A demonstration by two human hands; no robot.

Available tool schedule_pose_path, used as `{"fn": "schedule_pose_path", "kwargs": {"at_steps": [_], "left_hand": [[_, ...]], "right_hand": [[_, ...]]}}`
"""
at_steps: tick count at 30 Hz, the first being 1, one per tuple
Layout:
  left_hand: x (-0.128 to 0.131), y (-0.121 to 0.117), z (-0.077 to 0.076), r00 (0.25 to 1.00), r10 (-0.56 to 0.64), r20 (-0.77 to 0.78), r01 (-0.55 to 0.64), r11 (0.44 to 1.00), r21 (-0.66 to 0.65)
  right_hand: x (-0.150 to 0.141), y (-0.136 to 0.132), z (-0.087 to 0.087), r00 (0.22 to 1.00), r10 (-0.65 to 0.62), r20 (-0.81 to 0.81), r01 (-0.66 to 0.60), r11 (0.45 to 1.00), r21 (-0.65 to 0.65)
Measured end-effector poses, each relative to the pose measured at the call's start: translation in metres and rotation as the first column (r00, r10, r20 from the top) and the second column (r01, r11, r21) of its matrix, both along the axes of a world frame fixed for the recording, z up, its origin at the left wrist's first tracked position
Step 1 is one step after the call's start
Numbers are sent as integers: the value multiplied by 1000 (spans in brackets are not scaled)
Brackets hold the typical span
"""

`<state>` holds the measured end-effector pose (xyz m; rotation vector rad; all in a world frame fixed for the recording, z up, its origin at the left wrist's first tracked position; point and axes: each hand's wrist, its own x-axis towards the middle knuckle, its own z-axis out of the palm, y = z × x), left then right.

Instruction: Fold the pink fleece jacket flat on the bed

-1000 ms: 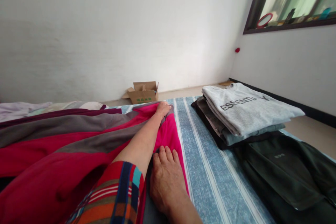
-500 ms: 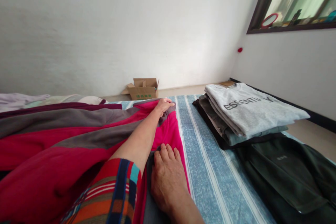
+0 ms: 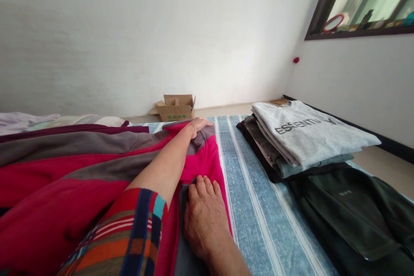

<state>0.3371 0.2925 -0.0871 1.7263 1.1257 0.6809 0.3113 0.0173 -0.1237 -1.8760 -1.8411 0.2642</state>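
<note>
Black lettering [image 3: 304, 126] reading "ESSENTI", its last letters lost in a crease, runs across a folded grey T-shirt [image 3: 323, 142] stacked near the right edge of a blue striped mat [image 3: 258, 207]. Below the stack, a dark green garment [image 3: 352, 224] carries a small pale print [image 3: 345, 192], too small to read. Beyond the mat's far edge, a cardboard box [image 3: 174, 111] bears green printing [image 3: 177, 117], also illegible.
</note>
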Motion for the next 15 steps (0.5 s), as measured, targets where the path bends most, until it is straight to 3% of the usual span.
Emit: {"fn": "schedule_pose_path", "kwargs": {"at_steps": [7,15], "left_hand": [[6,3,-5,991,-17,-132,51,966,255],[14,-9,-27,928,101,-358,84,880,468]], "right_hand": [[0,-1,0,1000,-4,0,4,1000,1],[2,-1,1,1000,-11,-11,12,1000,27]]}}
